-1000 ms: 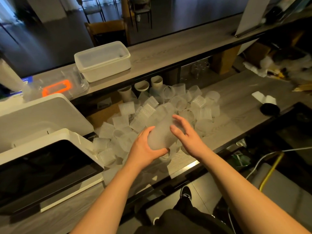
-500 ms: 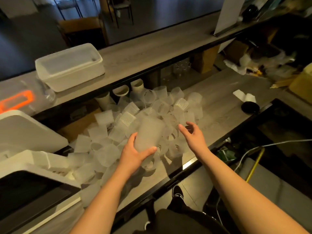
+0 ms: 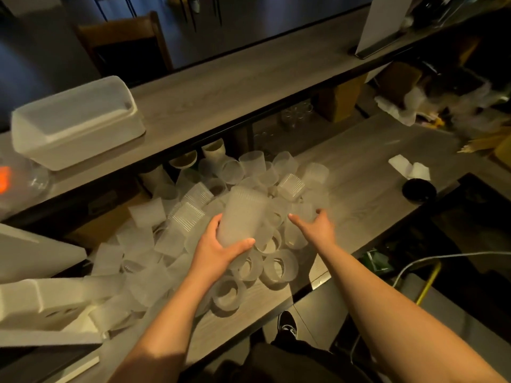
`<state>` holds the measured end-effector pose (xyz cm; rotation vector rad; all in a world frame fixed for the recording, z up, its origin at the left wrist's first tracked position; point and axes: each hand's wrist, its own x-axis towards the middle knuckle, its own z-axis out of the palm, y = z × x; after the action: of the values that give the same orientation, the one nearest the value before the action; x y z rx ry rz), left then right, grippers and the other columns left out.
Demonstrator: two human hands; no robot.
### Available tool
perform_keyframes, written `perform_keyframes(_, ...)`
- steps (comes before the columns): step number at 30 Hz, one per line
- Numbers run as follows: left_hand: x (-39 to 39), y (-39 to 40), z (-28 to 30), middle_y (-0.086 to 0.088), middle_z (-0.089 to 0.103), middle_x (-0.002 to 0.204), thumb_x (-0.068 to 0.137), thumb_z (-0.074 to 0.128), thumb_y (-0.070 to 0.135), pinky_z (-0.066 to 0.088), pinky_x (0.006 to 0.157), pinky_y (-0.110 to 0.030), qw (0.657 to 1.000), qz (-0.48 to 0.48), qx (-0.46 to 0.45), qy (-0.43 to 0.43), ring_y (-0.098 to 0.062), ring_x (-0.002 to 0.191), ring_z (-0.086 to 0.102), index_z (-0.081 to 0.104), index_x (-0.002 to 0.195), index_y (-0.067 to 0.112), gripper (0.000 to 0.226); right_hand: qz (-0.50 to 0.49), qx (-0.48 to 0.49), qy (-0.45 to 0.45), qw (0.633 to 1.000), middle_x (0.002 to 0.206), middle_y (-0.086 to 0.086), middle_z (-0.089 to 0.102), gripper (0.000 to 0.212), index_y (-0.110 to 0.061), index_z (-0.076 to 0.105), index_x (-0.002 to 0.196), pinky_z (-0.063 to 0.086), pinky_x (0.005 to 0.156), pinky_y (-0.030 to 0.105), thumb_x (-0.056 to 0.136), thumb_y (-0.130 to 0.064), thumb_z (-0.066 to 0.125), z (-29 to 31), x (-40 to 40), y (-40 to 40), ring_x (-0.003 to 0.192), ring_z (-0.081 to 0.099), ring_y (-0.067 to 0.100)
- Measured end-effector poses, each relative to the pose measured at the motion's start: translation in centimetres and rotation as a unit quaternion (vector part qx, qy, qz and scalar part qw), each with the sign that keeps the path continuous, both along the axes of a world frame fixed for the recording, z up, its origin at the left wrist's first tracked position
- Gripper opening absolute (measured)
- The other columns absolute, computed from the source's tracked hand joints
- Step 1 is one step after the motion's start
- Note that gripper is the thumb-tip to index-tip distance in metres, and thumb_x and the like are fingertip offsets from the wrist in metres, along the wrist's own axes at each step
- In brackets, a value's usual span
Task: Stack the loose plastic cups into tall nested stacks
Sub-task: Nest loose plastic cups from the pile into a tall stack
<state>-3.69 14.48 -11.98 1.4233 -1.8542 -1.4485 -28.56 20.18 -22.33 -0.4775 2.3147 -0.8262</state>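
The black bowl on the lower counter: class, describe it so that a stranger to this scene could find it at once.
Start at the lower wooden counter with the heap of frosted plastic cups. Look right of the heap, toward the counter's front edge, where white folded napkins lie. The black bowl sits just in front of them, the only dark, round thing on that surface.

This looks like the service side of a café or bar. A long wood-grain worktop (image 3: 359, 172) runs below a raised customer ledge (image 3: 249, 87), with chairs (image 3: 124, 42) in the dim room beyond. Heaps of disposable plastic cups (image 3: 249, 172), paper cups (image 3: 213, 150) and stored glasses (image 3: 296, 114) point to drink service.
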Motion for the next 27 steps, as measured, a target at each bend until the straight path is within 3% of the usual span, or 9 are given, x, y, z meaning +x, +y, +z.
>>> perform_keyframes(4, 0.1, -0.6, -0.1, 0.017, 0.054, 0.116, 0.07, 0.088, 0.038, 0.047, 0.072, -0.022, 1.0, 0.012, -0.004, -0.005, -0.003, 0.101, 0.056, 0.045, 0.127, 0.034, 0.071, 0.028, 0.002, 0.009, 1.0, 0.134, 0.015, 0.056, 0.099, -0.012, 0.04, 0.143, 0.049, 0.099, 0.053, 0.067, -0.063, 0.078, -0.7, 0.2, -1.0, 0.125, 0.052, 0.035)
perform_keyframes(7, 0.5, -0.8, 0.0, 0.017, 0.055, 0.116, 0.059, 0.088, 0.051, 0.047, 0.072, -0.021, 1.0, 0.018, 0.003, -0.001, -0.003, 0.1, 0.057, 0.046, 0.127, 0.035, 0.081, 0.019, -0.024, 0.024, 0.999, 0.13, 0.011, 0.058, 0.088, -0.016, 0.044, 0.139, 0.051, 0.097, 0.052, 0.068, -0.058, 0.074, -0.6, 0.4, -1.0, 0.121, 0.053, 0.032)
perform_keyframes(12, 1.3, -0.9, 0.1, 0.016, 0.054, 0.118, 0.048, 0.078, 0.066, 0.05, 0.076, -0.025, 1.0, 0.016, 0.004, -0.003, -0.004, 0.103, 0.057, 0.045, 0.129, 0.035, 0.092, -0.011, -0.155, 0.037, 0.987, 0.139, 0.004, 0.044, 0.07, -0.021, 0.042, 0.142, 0.048, 0.099, 0.036, 0.084, -0.044, 0.073, 2.3, 1.4, -0.2, 0.118, 0.05, 0.017)
perform_keyframes(15, 1.9, -0.8, 0.1, 0.015, 0.055, 0.118, 0.049, 0.077, 0.067, 0.053, 0.079, -0.029, 1.0, 0.006, -0.001, -0.009, -0.005, 0.103, 0.057, 0.046, 0.127, 0.036, 0.09, -0.042, -0.217, 0.023, 0.975, 0.134, 0.002, 0.04, 0.067, -0.025, 0.044, 0.143, 0.054, 0.093, 0.037, 0.085, -0.039, 0.075, 3.9, 1.6, 0.0, 0.105, 0.058, 0.018)
perform_keyframes(18, 2.7, -0.7, 0.1, 0.013, 0.056, 0.12, 0.052, 0.08, 0.064, 0.055, 0.079, -0.029, 1.0, 0.002, -0.003, 0.001, -0.007, 0.104, 0.058, 0.047, 0.13, 0.035, 0.089, -0.064, -0.273, -0.039, 0.959, 0.126, 0.005, 0.047, 0.075, -0.021, 0.039, 0.145, 0.058, 0.084, 0.032, 0.083, -0.026, 0.08, 5.8, 2.0, 0.0, 0.091, 0.06, 0.012)
perform_keyframes(20, 3.2, -0.6, 0.2, 0.015, 0.055, 0.119, 0.058, 0.086, 0.055, 0.052, 0.076, -0.024, 1.0, -0.001, -0.006, 0.009, -0.006, 0.104, 0.058, 0.046, 0.129, 0.036, 0.083, -0.077, -0.306, -0.093, 0.944, 0.121, 0.004, 0.051, 0.07, -0.017, 0.04, 0.139, 0.057, 0.087, 0.03, 0.082, -0.019, 0.081, 7.7, 2.7, 0.0, 0.091, 0.059, 0.009)
perform_keyframes(24, 4.4, -0.4, 0.3, 0.015, 0.054, 0.121, 0.068, 0.088, 0.042, 0.049, 0.074, -0.022, 1.0, -0.009, -0.016, 0.011, -0.006, 0.106, 0.057, 0.045, 0.134, 0.034, 0.079, -0.062, -0.352, -0.148, 0.922, 0.122, 0.003, 0.061, 0.044, -0.014, 0.055, 0.129, 0.055, 0.087, 0.034, 0.09, -0.024, 0.071, 10.0, 4.6, 0.0, 0.111, 0.062, 0.02)
perform_keyframes(27, 5.5, -0.2, 0.5, 0.014, 0.054, 0.124, 0.067, 0.088, 0.045, 0.051, 0.079, -0.025, 0.999, -0.027, -0.031, -0.002, -0.006, 0.107, 0.056, 0.042, 0.139, 0.034, 0.085, -0.046, -0.404, -0.21, 0.889, 0.108, -0.002, 0.069, 0.035, -0.009, 0.062, 0.124, 0.051, 0.088, 0.038, 0.096, -0.03, 0.059, 11.9, 6.2, 0.1, 0.1, 0.067, 0.014)
